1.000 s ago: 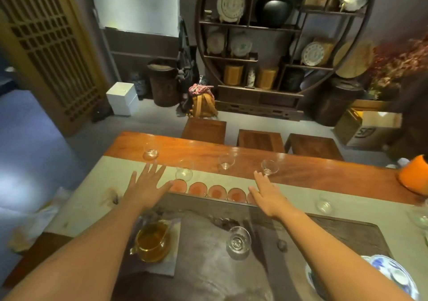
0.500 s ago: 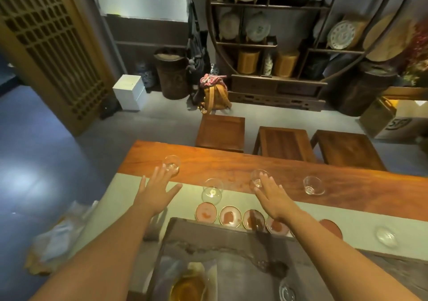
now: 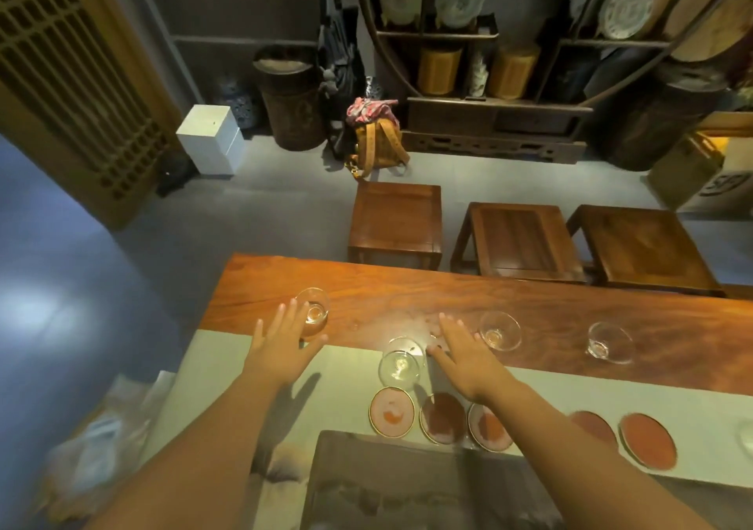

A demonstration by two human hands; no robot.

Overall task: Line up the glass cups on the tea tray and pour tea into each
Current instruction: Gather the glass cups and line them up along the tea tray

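While both hands reach forward with fingers spread, the left hand (image 3: 281, 350) almost touches the far-left cup (image 3: 313, 311); the right hand (image 3: 464, 352) lies between two cups (image 3: 399, 366), holding nothing.

A tea room: curio shelf (image 3: 529, 32) of tea cakes, wooden stools (image 3: 395, 224), long tea table (image 3: 448, 297).

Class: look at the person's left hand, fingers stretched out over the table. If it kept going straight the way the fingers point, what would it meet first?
Most likely the glass cup at the far left of the wooden table. The left hand is open, its fingertips nearly at the cup; whether they touch is unclear.
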